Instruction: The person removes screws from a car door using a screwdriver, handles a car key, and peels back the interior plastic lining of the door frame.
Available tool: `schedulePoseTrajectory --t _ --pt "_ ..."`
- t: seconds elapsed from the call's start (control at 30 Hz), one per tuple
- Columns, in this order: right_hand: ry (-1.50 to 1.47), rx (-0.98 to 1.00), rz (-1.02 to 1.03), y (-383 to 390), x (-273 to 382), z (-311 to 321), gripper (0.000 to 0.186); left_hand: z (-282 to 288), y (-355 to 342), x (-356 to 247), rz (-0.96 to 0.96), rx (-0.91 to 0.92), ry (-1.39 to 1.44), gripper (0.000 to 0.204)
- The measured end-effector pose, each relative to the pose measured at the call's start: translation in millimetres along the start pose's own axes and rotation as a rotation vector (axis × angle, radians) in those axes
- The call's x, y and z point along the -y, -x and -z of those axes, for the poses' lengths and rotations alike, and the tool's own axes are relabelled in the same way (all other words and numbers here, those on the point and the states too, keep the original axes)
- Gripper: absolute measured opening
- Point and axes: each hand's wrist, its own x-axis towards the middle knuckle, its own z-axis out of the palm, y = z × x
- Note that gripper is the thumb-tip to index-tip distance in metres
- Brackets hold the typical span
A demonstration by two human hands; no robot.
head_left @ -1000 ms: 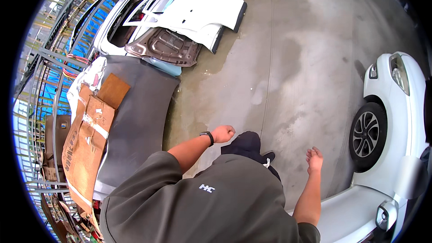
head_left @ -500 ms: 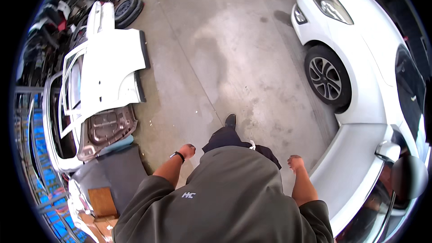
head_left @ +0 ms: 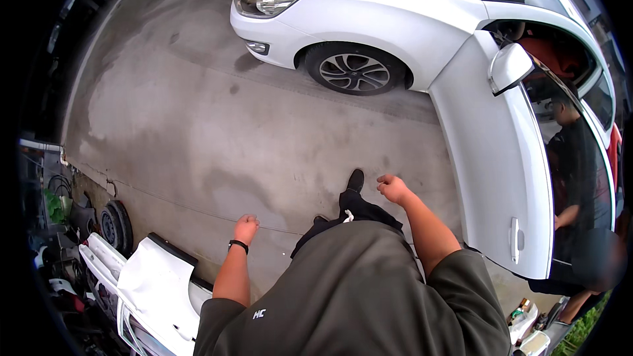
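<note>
My right hand [head_left: 393, 188] is held forward over the concrete floor, fingers loosely bent and apart, with nothing in it. It is nearest to the open front door [head_left: 484, 151] of a white car [head_left: 409, 20], without touching it. My left hand [head_left: 246, 229], below a black wristband, hangs to the left with loosely bent fingers and holds nothing. The car's front wheel [head_left: 355, 71] and headlight [head_left: 269, 0] face the floor ahead of me. A white side mirror [head_left: 511, 69] sticks out from the door.
At lower left lie a loose white car door [head_left: 158, 283], a tyre on a rim [head_left: 116, 226] and dark scrap parts. Behind the open door's window stands another person [head_left: 573, 158] in dark clothes. Several small items [head_left: 524, 316] lie at lower right.
My view has turned to the right. The car now spans the top and right, its open door plainly seen, while the loose parts have shifted to the lower left. My right hand has swung forward.
</note>
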Motion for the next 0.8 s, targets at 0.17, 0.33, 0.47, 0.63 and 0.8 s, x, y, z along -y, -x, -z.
schedulePoseTrajectory --t 0.17,0.33,0.47,0.63,0.8 --pt "-0.261 -0.096 -0.312 -34.9 -93.8 39.1 0.043 -82.5 -9.6 -74.7 0.052 0.112 -0.03 0.031" --pt "-0.384 -0.115 -0.51 -57.1 -122.9 88.0 0.039 -137.5 -16.6 -119.7 0.028 0.183 -0.107 0.027" --pt "-0.505 -0.244 -0.4 -90.1 -128.8 106.5 0.043 -131.3 -39.8 -162.9 0.056 0.437 -0.446 0.026" --pt "-0.721 -0.3 -0.389 -97.3 -72.5 124.7 0.046 -112.3 -139.1 -208.6 0.039 0.48 -0.709 0.024" --pt "-0.826 -0.387 -0.586 -113.2 -69.3 111.0 0.042 -156.5 -257.2 -335.1 -0.011 0.399 -0.639 0.028"
